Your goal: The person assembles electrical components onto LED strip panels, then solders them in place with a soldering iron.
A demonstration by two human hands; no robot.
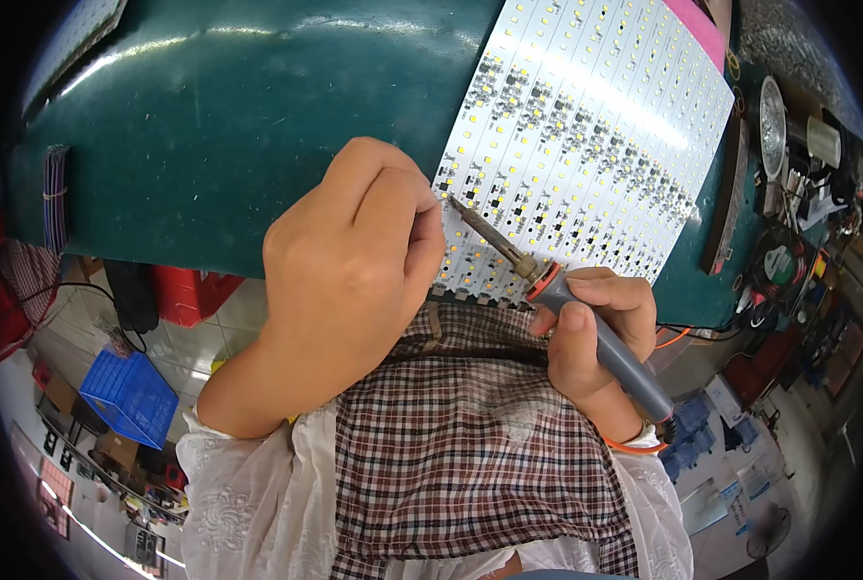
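Observation:
A soldering iron (615, 358) with a grey handle and a red collar lies in my right hand (596, 333), thumb and fingers wrapped round it. Its dark tip touches or hovers just over the left edge of a white LED circuit board panel (557, 179); I cannot tell which. Rows of small yellow LEDs and black chips cover the panel. My left hand (354, 242) is closed beside that same edge, close to the iron's tip. Whatever its fingertips pinch is hidden behind the hand.
The panel rests on a green table mat (209, 126). A bundle of wires (56, 198) lies at the left. On the right stand a dark bar (726, 198), a round metal dish (772, 126) and a solder spool (823, 142). A blue crate (129, 394) sits on the floor.

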